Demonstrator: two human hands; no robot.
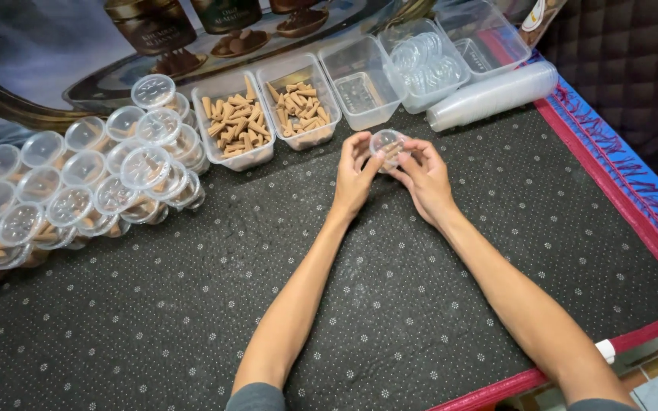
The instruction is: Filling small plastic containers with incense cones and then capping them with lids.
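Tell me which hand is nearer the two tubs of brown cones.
Left. The left hand sits just below-right of the tubs of brown cones, while the right hand lies farther right; both hold a small clear cup.

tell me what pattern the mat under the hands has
Dark grey mat dotted with small pale flower-like specks, edged in red; seen best in the head view.
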